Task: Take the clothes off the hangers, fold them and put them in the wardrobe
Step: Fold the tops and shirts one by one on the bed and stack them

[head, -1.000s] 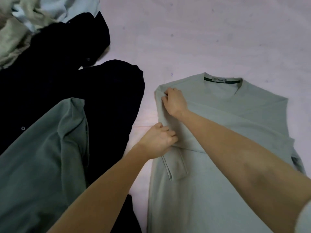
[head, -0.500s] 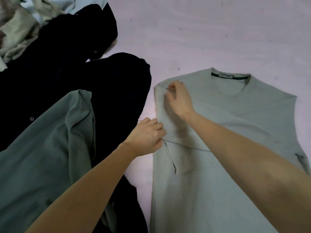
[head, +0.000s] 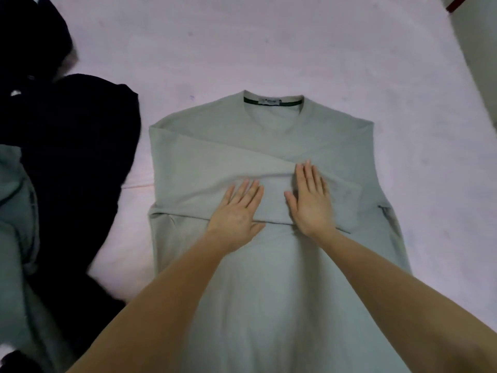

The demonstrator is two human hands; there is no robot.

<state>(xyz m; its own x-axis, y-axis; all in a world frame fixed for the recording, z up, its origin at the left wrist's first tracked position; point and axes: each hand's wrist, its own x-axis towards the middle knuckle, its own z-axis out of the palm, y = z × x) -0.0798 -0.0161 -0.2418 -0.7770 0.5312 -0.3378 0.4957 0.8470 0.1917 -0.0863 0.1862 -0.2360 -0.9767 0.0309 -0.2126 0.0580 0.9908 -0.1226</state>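
The grey-green shirt [head: 269, 278] is laid flat on the pink bed [head: 295, 49], sleeves crossed. The left hand [head: 236, 211] and right hand [head: 312, 200] are spread flat, pressed on it. Dark clothes [head: 75, 157] lie just beside its left edge; bare sheet is seen right.

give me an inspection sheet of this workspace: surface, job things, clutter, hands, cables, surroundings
surface: pale pink bed sheet, lightly creased.
job's things: grey-green sweater lying flat, collar away from the person, both sleeves folded across the chest; no hanger in view.
clutter: dark garments heaped at left, beside the sweater; another grey-green garment at the left edge.
hands: left hand and right hand flat, fingers straight, pressing on the crossed sleeves.
cables: nothing seen.
surroundings: a red-edged object at the top right corner, too cropped to identify; wardrobe not in view.
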